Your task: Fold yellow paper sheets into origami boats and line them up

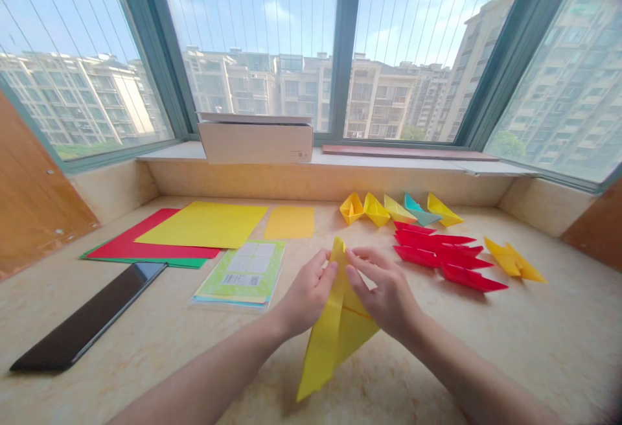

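Observation:
A folded sheet of yellow origami paper (pixel 330 341) stands tilted on the stone counter (pixel 544 354), its long point reaching toward me. My left hand (pixel 307 294) pinches its upper edge from the left, and my right hand (pixel 381 292) grips it from the right. The top of the fold rises between my fingers. Beyond my right hand lie several red paper boats (pixel 440 250), a row of yellow and teal paper boats (pixel 393 211), and a yellow-orange paper boat (pixel 514 261).
Left of my hands lie stacked red, green and yellow paper sheets (pixel 201 225), a small orange-yellow sheet (pixel 289 222), a packet of origami paper (pixel 238 276) and a dark tablet (pixel 87 317). A cardboard box (pixel 255 140) sits on the windowsill behind.

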A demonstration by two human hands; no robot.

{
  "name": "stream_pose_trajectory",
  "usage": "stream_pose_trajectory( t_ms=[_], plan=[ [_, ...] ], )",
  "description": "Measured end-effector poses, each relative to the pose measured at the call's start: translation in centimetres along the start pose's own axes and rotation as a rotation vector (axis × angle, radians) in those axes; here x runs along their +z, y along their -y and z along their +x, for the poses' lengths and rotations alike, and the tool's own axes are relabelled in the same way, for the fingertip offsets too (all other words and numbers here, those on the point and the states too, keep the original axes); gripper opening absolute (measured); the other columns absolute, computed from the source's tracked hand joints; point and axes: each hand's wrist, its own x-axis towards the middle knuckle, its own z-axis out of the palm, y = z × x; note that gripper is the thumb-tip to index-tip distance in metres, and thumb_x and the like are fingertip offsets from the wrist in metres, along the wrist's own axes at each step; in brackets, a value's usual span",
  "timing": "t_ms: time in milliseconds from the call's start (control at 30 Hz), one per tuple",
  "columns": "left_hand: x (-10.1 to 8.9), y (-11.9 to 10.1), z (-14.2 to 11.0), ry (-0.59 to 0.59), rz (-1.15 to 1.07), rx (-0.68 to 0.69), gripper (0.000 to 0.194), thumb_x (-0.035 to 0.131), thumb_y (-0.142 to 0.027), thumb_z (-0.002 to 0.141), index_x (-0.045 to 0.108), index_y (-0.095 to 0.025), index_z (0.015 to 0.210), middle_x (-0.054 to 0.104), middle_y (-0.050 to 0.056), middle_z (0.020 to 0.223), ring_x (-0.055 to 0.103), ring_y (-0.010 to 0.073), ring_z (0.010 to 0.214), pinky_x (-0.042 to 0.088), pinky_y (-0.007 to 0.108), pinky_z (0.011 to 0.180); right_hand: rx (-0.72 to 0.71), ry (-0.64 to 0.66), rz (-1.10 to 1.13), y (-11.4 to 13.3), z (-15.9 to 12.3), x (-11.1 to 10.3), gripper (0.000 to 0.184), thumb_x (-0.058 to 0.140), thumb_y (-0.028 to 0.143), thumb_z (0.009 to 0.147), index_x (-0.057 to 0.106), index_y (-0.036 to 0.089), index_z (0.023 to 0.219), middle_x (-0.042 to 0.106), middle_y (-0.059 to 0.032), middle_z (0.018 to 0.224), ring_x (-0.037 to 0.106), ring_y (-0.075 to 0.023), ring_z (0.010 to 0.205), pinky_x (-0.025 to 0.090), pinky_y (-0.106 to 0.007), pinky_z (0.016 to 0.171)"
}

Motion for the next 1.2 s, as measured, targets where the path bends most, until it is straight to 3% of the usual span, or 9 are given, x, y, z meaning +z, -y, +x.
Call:
stream_pose_trajectory(
  t_ms=[100,167,333,433,500,633,767,933,1200],
  plan=[
    [-0.3,0.4,0.1,0.088,-0.064,-0.046,0.037,0.053,-0.049,0.093,0.054,-0.017,0.112,0.066,0.004,0.08,0.062,0.015,0.063,0.044,0.023,0.056,0.2,0.035,0.178,-0.3,0.6,-0.5,0.03,0.055,0.033,0.094,0.073,0.02,0.075,0.071,-0.0062,0.08,0.066,-0.0197,0.075,0.051,-0.031,0.067],
    [-0.5,0.4,0.1,0.117,-0.069,-0.064,0.038,0.054,-0.049,0.093,0.054,-0.017,0.113,0.066,0.003,0.079,0.061,0.0142,0.062,0.042,0.022,0.054,0.373,0.069,0.351,-0.7,1.0,-0.7,0.033,0.061,0.042,0.09,0.068,0.02,0.066,0.066,-0.0029,0.065,0.06,-0.0169,0.061,0.047,-0.029,0.058],
    [-0.6,0.3,0.3,0.161,-0.062,-0.045,0.038,0.055,-0.049,0.093,0.056,-0.016,0.112,0.068,0.004,0.081,0.06,0.0121,0.06,0.042,0.02,0.054,0.627,0.198,0.776,-1.4,1.4,-0.9,0.031,0.077,0.047,0.075,0.063,0.02,0.081,0.059,0.0026,0.065,0.051,-0.0115,0.056,0.04,-0.024,0.053],
    [-0.6,0.2,0.4,0.184,-0.038,-0.055,0.043,0.055,-0.051,0.092,0.056,-0.015,0.115,0.069,0.005,0.082,0.061,0.0131,0.06,0.042,0.021,0.052,0.656,0.347,0.816,-1.8,1.3,-1.2,0.031,0.075,0.046,0.079,0.068,0.019,0.093,0.061,-0.0002,0.072,0.05,-0.0124,0.061,0.038,-0.024,0.055],
    [-0.5,0.2,0.5,0.174,-0.021,-0.067,0.044,0.058,-0.05,0.09,0.056,-0.015,0.117,0.069,0.006,0.084,0.063,0.0144,0.063,0.043,0.021,0.053,0.642,0.391,0.77,-2.0,1.2,-1.3,0.029,0.07,0.046,0.082,0.07,0.017,0.088,0.061,-0.0014,0.073,0.049,-0.0131,0.063,0.037,-0.026,0.057],
    [-0.4,0.2,0.5,0.159,-0.007,-0.077,0.045,0.057,-0.049,0.091,0.057,-0.015,0.12,0.07,0.006,0.083,0.063,0.0144,0.062,0.042,0.021,0.052,0.594,0.322,0.668,-2.4,1.0,-1.3,0.027,0.07,0.044,0.083,0.072,0.017,0.078,0.059,-0.0003,0.068,0.046,-0.0129,0.062,0.035,-0.026,0.057],
    [-0.6,0.3,0.5,0.171,-0.022,-0.105,0.046,0.053,-0.051,0.093,0.056,-0.014,0.121,0.07,0.008,0.087,0.066,0.016,0.066,0.045,0.022,0.054,0.6,0.262,0.669,-2.3,1.1,-1.3,0.028,0.068,0.045,0.085,0.075,0.018,0.084,0.065,-0.0027,0.074,0.05,-0.0144,0.064,0.038,-0.028,0.06],
    [-1.1,0.5,0.5,0.2,0.042,-0.112,0.044,0.059,-0.047,0.091,0.056,-0.014,0.119,0.069,0.014,0.105,0.071,0.0235,0.087,0.054,0.027,0.065,0.662,0.037,0.73,-2.8,1.6,-1.9,0.027,0.068,0.045,0.084,0.076,0.022,0.095,0.071,-0.0049,0.085,0.06,-0.0173,0.071,0.044,-0.029,0.063],
    [-1.7,0.2,0.5,0.245,0.088,-0.149,0.048,0.055,-0.05,0.092,0.05,-0.013,0.123,0.07,0.011,0.09,0.069,0.0161,0.059,0.054,0.023,0.05,0.656,-0.067,0.75,-3.2,2.0,-2.1,0.029,0.063,0.049,0.088,0.075,0.023,0.096,0.073,-0.0038,0.086,0.063,-0.016,0.068,0.042,-0.026,0.056]
  ],
)
